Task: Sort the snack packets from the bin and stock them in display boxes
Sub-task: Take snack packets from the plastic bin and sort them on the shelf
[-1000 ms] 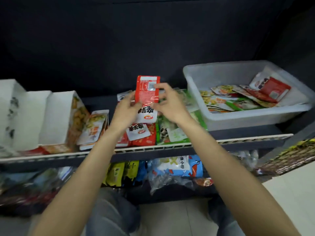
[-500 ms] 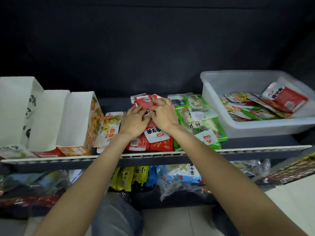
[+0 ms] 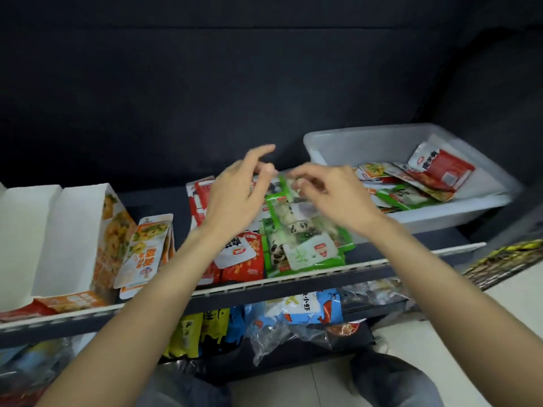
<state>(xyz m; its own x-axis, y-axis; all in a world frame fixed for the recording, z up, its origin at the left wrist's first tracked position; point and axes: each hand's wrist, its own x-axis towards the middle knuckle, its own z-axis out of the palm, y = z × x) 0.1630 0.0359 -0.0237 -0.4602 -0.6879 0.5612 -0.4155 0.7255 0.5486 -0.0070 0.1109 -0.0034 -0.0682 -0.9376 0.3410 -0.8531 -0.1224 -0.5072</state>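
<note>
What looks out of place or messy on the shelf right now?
The sorted packets lie loose on the dark shelf, not in boxes: the green packet pile is fanned askew, and the white cardboard display boxes look empty. The translucent plastic bin holds a mixed jumble.

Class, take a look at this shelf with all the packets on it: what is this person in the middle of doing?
A person is sorting snack packets on a dark shelf. Both hands hover over the sorted piles: the left hand above the red packets, the right hand above the green packets. Whether the right hand grips a packet is blurred. Orange packets lean beside the white cardboard display boxes. More packets wait in the clear plastic bin.
</note>
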